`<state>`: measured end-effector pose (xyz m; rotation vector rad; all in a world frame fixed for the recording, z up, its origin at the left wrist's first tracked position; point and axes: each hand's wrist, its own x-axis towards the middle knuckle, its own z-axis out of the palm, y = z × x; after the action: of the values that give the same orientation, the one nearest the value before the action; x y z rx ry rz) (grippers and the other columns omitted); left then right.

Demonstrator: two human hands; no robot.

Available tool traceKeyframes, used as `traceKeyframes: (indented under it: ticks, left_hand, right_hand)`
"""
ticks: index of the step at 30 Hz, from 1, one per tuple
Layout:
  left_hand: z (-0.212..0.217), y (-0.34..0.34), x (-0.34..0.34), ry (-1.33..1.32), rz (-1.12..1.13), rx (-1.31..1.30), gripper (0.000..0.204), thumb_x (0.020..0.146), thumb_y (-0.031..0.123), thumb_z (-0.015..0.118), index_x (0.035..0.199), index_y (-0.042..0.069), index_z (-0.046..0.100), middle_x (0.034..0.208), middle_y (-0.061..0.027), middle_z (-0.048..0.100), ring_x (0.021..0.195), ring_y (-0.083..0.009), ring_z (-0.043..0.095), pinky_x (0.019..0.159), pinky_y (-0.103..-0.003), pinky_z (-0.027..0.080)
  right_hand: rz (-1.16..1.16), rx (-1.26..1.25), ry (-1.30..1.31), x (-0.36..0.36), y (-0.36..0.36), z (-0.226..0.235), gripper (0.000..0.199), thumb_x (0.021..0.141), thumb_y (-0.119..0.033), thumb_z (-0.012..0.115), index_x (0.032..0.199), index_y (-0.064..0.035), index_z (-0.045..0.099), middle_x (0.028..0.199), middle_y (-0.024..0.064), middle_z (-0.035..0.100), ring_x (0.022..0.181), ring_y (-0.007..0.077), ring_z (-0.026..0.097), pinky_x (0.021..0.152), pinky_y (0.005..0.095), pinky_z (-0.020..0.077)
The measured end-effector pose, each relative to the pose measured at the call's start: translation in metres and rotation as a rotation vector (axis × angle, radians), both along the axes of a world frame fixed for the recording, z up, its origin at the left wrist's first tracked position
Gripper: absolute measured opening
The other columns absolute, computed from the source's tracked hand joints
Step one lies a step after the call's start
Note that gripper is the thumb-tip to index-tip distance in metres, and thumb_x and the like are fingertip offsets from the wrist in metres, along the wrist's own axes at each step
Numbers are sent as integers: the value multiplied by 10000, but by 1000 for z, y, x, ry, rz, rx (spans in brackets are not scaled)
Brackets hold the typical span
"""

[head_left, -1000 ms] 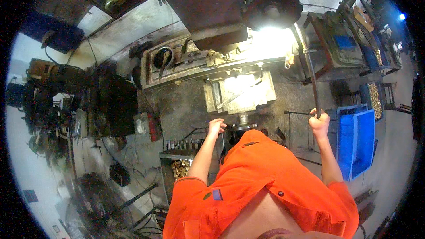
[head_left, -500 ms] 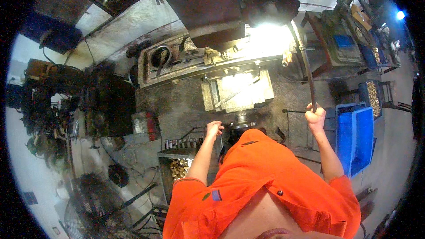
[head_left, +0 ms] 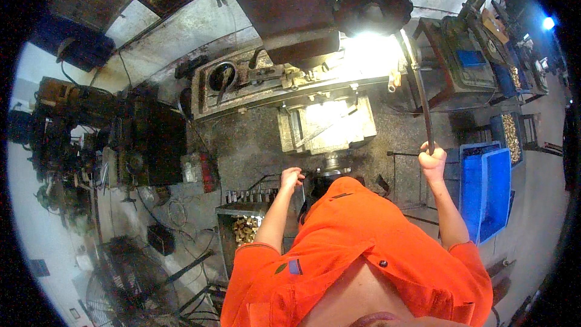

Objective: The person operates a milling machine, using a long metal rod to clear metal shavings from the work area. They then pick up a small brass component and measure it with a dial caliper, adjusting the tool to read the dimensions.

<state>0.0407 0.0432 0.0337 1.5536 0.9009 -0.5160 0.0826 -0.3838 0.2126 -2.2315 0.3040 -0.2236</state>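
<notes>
My right hand (head_left: 432, 163) is closed round the lower end of a long dark lever (head_left: 423, 103) that hangs from the lit side of a milling machine. My left hand (head_left: 291, 179) hovers in front of the machine, its fingers curled in. What those fingers hold, if anything, is too small to make out. Ahead of both hands is the long machine table (head_left: 239, 104), with metal fixtures on its top. Below it, the brightly lit knee block (head_left: 327, 125) carries a round dial collar (head_left: 332, 169) close to my left hand.
A blue bin (head_left: 486, 197) stands right of my right hand, near a tray of brass-coloured parts (head_left: 511, 136). By my left forearm, a metal stand (head_left: 239, 209) holds several upright tools above more brass pieces (head_left: 246, 229). A fan (head_left: 124, 284) sits at lower left.
The view has shifted slightly, so the machine sits a little further right in it. My right hand keeps its grip on the lever; my left hand stays curled in nearly the same place.
</notes>
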Motion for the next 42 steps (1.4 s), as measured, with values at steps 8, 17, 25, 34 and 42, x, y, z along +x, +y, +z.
traceKeyframes:
  ticks: [8,17,25,34,42]
  left_hand:
    - [1,-1,0,-7,-24,-11,229,832,101,487,1002,-8,592,730,-129,641,410,-154,518,372,-272,416]
    - [-7,-6,5,-1,-30,-24,220,847,107,474,1002,3,590,723,-113,641,388,-130,493,371,-263,407]
    - [-10,-6,7,12,2,-48,218,850,100,470,1007,7,589,723,-110,642,385,-130,493,366,-260,412]
    - [-13,-3,4,3,12,-61,211,837,90,480,993,1,591,704,-120,638,378,-133,492,351,-254,410]
    - [-23,-2,5,29,-8,-70,227,834,120,491,1009,14,588,740,-112,651,378,-130,508,345,-246,358]
  right_hand:
    - [23,1,-12,0,2,6,109,594,-85,528,693,-67,569,482,-43,412,449,63,388,437,249,332]
    - [23,23,-5,1,0,2,101,603,-90,537,699,-66,559,491,-57,404,458,55,388,440,240,330]
    - [8,27,34,1,5,13,104,600,-96,535,696,-63,556,501,-53,415,464,58,389,447,237,328]
    - [14,-7,-31,2,4,4,87,594,-57,516,671,-63,555,499,-52,384,458,58,353,436,242,297]
    - [-22,37,-6,2,6,4,89,591,-38,518,665,-67,557,506,-59,383,460,53,352,436,234,281]
